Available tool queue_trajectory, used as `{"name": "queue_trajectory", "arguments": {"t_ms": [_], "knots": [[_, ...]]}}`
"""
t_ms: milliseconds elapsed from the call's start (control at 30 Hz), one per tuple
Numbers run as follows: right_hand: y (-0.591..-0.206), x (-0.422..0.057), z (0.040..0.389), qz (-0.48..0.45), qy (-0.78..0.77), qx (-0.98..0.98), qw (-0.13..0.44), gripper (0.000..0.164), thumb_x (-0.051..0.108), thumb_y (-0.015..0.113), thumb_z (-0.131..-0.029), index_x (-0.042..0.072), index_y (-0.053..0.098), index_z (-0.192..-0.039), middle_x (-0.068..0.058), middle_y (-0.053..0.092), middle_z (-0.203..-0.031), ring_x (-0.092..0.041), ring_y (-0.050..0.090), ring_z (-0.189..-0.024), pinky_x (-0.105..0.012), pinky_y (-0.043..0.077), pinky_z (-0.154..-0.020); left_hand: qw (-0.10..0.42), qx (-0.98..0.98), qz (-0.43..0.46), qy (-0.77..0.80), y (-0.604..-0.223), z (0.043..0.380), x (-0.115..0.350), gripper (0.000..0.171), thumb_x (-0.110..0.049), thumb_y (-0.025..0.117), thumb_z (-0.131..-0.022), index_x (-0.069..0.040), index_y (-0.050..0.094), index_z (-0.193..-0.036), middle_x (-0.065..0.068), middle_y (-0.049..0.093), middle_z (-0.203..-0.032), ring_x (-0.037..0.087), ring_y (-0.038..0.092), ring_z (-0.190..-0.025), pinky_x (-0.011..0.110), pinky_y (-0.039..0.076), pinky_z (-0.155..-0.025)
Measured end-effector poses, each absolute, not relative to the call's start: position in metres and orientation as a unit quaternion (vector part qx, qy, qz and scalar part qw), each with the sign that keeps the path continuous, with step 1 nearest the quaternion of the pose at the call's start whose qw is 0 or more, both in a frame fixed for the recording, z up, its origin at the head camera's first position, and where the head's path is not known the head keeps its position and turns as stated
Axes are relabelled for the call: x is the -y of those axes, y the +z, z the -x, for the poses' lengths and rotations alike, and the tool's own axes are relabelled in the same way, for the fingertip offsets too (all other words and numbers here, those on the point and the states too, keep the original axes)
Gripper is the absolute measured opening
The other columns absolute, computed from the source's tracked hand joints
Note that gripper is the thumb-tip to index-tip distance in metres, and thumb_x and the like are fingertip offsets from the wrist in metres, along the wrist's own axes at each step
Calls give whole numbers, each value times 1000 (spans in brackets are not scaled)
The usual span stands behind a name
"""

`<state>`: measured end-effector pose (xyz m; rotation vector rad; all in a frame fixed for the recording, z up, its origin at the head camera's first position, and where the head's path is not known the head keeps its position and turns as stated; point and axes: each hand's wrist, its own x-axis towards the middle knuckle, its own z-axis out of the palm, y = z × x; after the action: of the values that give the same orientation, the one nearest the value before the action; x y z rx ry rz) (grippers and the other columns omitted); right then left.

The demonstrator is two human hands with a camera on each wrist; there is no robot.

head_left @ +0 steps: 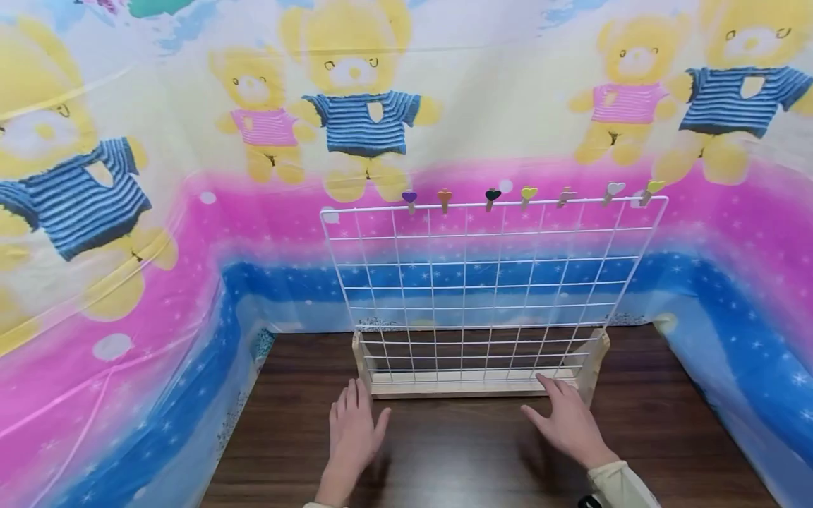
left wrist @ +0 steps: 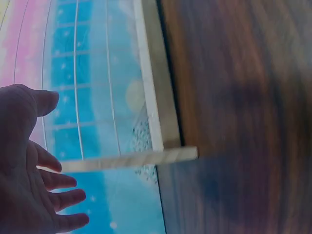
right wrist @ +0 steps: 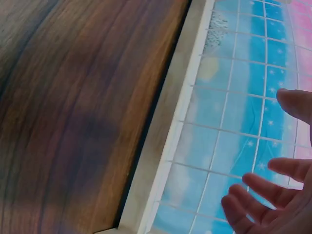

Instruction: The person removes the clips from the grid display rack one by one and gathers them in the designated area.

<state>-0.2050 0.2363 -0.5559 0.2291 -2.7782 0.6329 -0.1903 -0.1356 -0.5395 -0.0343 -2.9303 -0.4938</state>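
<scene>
A white wire grid [head_left: 483,286] stands upright in a pale wooden base [head_left: 470,388] on the dark table. My left hand [head_left: 352,430], fingers spread and holding nothing, is near the base's left end; the left wrist view shows its thumb [left wrist: 47,101] apart from the fingers beside the wooden side piece [left wrist: 131,161]. My right hand [head_left: 568,423] is in front of the base's right end, also spread and without anything in it. Along the grid's top wire sit several small heart-topped clothespins, among them a purple one [head_left: 409,199], an orange one [head_left: 444,200] and a dark green one [head_left: 492,198].
A brown wood-grain tabletop [head_left: 457,451] extends in front of the base. Behind it and on both sides hangs a printed cloth [head_left: 267,219] with bears and pink and blue bands. A pale side support [head_left: 593,367] holds the grid at right.
</scene>
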Motion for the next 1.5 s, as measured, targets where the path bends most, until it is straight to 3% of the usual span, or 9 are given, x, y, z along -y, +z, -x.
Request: {"name": "queue_trajectory", "arguments": {"t_ms": [233,367,767,967,1400,1500], "knots": [[-543,-228,208,-89,251,953,147,60,40,71,-84,3,55,-129,-14,61,-114,-33,56,-106,-51,43,-87,76,966,26,-246,-525,211,161,72,-32,54,-95,14,25,-142,32,26,-145,47,30,-130,58,31,-99],[-530,-221,210,-110,254,946,166,57,38,72,-83,4,58,-126,-11,62,-110,-30,57,-103,-48,45,-85,63,955,49,-284,-517,226,173,70,-28,53,-96,15,22,-142,32,24,-146,48,27,-131,56,28,-102],[-491,-198,219,-185,267,923,206,51,35,74,-82,6,61,-123,-6,63,-110,-23,59,-100,-42,48,-82,47,935,98,-337,-494,269,188,60,-24,47,-100,7,23,-146,26,25,-149,40,25,-135,53,25,-106],[-476,-189,222,-207,275,917,203,47,34,74,-83,10,62,-122,-2,63,-108,-19,60,-91,-38,49,-74,59,926,101,-359,-496,275,187,55,-21,46,-101,3,27,-146,25,32,-146,39,33,-132,53,29,-103],[-408,-164,231,-271,261,901,216,44,32,72,-85,8,63,-120,-5,63,-113,-21,59,-99,-40,50,-80,75,906,94,-406,-502,281,184,48,-16,43,-102,-2,31,-146,22,42,-140,35,45,-124,50,38,-97],[-395,-158,233,-279,268,897,215,41,32,71,-86,8,64,-119,-4,63,-110,-20,59,-95,-36,50,-76,78,907,93,-403,-502,282,183,47,-16,43,-102,-2,34,-145,22,45,-137,35,47,-121,50,40,-95]]}}
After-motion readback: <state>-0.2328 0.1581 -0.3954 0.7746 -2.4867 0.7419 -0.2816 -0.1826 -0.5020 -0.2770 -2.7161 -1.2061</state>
